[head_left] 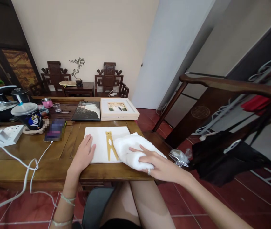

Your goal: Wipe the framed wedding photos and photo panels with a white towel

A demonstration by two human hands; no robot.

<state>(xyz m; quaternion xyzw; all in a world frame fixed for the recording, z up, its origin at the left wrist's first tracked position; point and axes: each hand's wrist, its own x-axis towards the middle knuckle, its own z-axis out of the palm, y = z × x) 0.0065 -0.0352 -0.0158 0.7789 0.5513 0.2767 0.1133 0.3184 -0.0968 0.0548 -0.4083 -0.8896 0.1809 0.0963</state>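
Brown wood table [51, 166] fills the near view, glossy top. White panel [99, 140] lies flat on it, close to the front edge, in front of the person. Panel reads as a plain, clean-looking rectangle, smooth face; its right part is hidden under the cloth. White cloth [130, 146] is thick, fluffy, bunched into a rounded heap and folded at the near side; it runs past the panel's right side. Pale box frame [120, 116] with a picture sits behind the panel, dark picture board [85, 113] right beside it on the left. Right hand [158, 163] holds the cloth, fingers partly spread over the bunch. Left hand [85, 152] is flat, fingers close together, resting on the panel's left edge. Gold figure [108, 136] on the panel: cat-like head with ears, two long legs, white oval mid-body, right leg partly covered by cloth. Ring [149, 171] on the right hand.
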